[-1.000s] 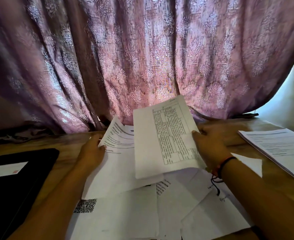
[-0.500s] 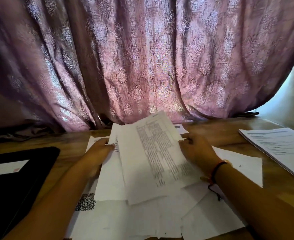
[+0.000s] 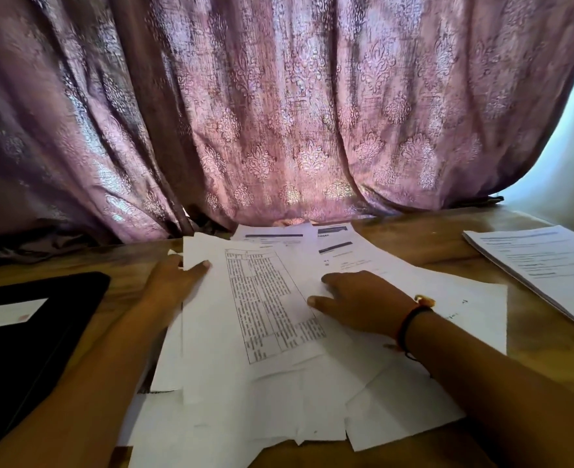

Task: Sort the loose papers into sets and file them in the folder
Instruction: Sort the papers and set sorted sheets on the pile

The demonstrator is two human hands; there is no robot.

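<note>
**Sorting stage; filing not yet begun.** The loose papers [image 3: 312, 400] lie fanned and overlapping across the centre of the surface [image 3: 430, 238]. Uppermost is a printed table sheet [image 3: 272, 298], lying skewed at centre frame.

The left hand [image 3: 174, 282], centre left, pinches this sheet's upper left edge, with the thumb on top and the fingers tucked beneath. The right hand [image 3: 363, 302], centre right, rests flat on the papers with fingers straight and spread, gripping nothing. A dark wristband [image 3: 410, 322] circles its wrist. Both forearms enter from the lower corners and converge on the pile.

The black folder [image 3: 42, 332] lies at the left edge, apparently closed, near the pile. A separate neat stack [image 3: 542, 265] sits at the right edge, apart from the pile, and is probably a set already formed.

Next move, as judged: assign the table sheet to a set and lift it clear. The right hand should pin the sheets beneath so they do not drag along.
</note>
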